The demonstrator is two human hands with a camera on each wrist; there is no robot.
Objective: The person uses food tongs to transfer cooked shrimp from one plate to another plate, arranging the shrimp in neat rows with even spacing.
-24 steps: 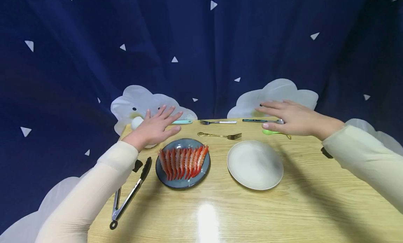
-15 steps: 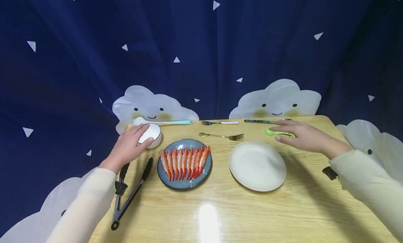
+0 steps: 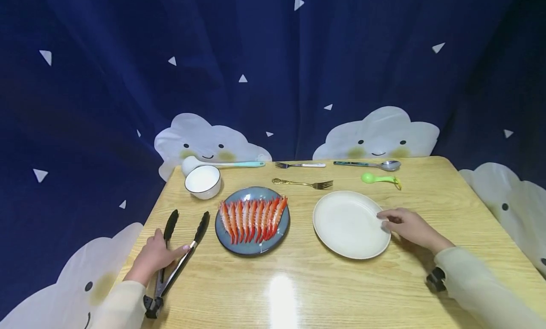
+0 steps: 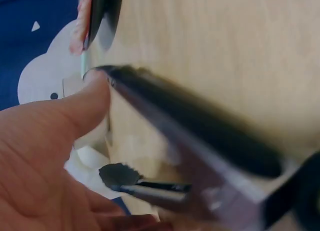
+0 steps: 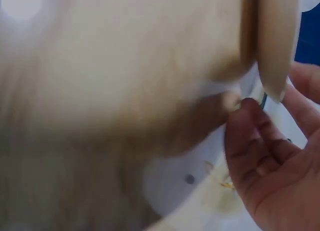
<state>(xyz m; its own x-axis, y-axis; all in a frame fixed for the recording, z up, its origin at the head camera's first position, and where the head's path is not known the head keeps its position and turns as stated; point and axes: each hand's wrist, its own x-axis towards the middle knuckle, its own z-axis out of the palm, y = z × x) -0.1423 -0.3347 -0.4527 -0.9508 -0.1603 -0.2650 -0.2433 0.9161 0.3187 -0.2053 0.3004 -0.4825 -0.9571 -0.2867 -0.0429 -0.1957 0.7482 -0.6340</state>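
In the head view my left hand (image 3: pixel 154 257) reaches over the black and silver tongs (image 3: pixel 178 270) at the table's left edge. Its thumb lies at the right arm of the tongs and its fingers stand spread by the left arm. The tongs' two arms are apart. My right hand (image 3: pixel 411 228) is at the right rim of a white plate (image 3: pixel 347 224), fingertips and thumb over the edge. In the blurred right wrist view the fingers bend beside the plate's edge (image 5: pixel 277 46). Between the hands, a blue-grey plate (image 3: pixel 251 248) bears a row of red and white shrimp (image 3: pixel 253 220).
Behind the blue-grey plate stand a white bowl (image 3: pixel 203 182) and a ladle (image 3: pixel 230 165) with a turquoise handle end. Along the back lie a white-handled fork (image 3: pixel 300 165), a gold fork (image 3: pixel 303 183), a metal spoon (image 3: pixel 367 164) and a small green spoon (image 3: pixel 379 178).
Both hands have come down and nearer: the left from beside the bowl to the tongs, the right from above the green spoon to the white plate's rim. The plates keep their places.
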